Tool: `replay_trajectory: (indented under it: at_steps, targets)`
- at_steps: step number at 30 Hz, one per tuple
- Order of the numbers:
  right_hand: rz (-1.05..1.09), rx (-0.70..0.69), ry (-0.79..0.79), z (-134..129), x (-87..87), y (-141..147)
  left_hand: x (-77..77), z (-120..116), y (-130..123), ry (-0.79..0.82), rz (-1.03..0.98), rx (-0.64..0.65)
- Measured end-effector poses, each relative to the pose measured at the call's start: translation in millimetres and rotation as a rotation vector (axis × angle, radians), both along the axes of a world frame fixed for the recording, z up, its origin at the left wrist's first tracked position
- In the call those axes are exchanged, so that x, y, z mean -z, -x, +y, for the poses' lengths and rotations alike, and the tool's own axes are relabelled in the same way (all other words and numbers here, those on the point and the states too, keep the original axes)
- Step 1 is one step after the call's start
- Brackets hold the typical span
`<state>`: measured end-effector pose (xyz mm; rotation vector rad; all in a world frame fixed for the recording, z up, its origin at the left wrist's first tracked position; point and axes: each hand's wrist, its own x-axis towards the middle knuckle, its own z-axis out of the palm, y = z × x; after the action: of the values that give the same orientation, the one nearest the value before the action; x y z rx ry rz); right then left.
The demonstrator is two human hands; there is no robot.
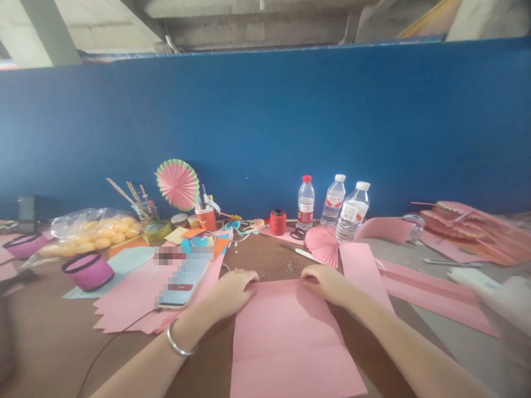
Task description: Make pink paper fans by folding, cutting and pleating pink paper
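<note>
A pink paper sheet [286, 337] with a crease across it lies on the brown table [265, 257] in front of me. At its far left corner my left hand [238, 290] has its fingers curled together on the far edge, a silver bangle on the wrist. My right hand [326, 282] pinches the far right corner in the same way. Just beyond my right hand rests a folded pink paper fan [322, 246], beside a knife with a white handle [307, 255]. Another pink strip [365, 273] lies to the right of my right hand.
A phone [186, 279] with a cable rests on stacked pink paper [128, 298] at left. Red thread [277, 223], scissors [297, 234] and bottles [306, 204] stand or lie at the back. Purple rings [88, 271] and bagged yellow balls [103, 235] are further left.
</note>
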<state>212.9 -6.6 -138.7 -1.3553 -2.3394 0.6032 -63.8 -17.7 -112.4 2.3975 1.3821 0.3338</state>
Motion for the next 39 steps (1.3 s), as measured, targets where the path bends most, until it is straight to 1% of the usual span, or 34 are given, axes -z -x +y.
replay_trajectory:
  at_steps: [3, 6, 12, 17, 20, 23, 26, 29, 32, 39]
  targets:
    - [-0.018, -0.026, -0.068, -0.7, 13.0, 0.0, 5.4, -4.1, -3.8, -0.032, 0.055, 0.022]
    - [-0.036, -0.084, -0.104, -2.3, 17.9, -0.5, 9.0, -5.9, -5.3, -0.053, 0.118, 0.047]
    - [-0.119, -0.211, -0.168, -6.6, 14.7, -0.3, 14.5, -8.7, -7.2, -0.139, 0.273, 0.122]
    - [-0.249, -0.256, -0.233, -15.2, 8.2, 1.3, 17.8, -24.5, -12.6, -0.216, 0.453, 0.19]
    - [-0.326, -0.25, -0.269, -22.0, 5.5, 4.8, 24.9, -36.5, -17.5, -0.261, 0.532, 0.183]
    - [-0.357, -0.25, -0.29, -28.9, 5.7, 14.6, 32.4, -44.0, -21.5, -0.305, 0.562, 0.167]
    - [-0.354, -0.279, -0.33, -35.0, 10.6, 29.2, 36.1, -46.5, -24.2, -0.325, 0.567, 0.157]
    - [-0.347, -0.271, -0.355, -37.6, 17.5, 37.4, 37.9, -47.3, -24.3, -0.322, 0.569, 0.138]
    - [-0.352, -0.244, -0.329, -36.6, 21.0, 28.4, 39.9, -47.6, -18.6, -0.302, 0.577, 0.1]
    - [-0.35, -0.11, -0.261, -40.6, 15.1, -26.3, 42.0, -43.5, 4.6, -0.243, 0.595, 0.043]
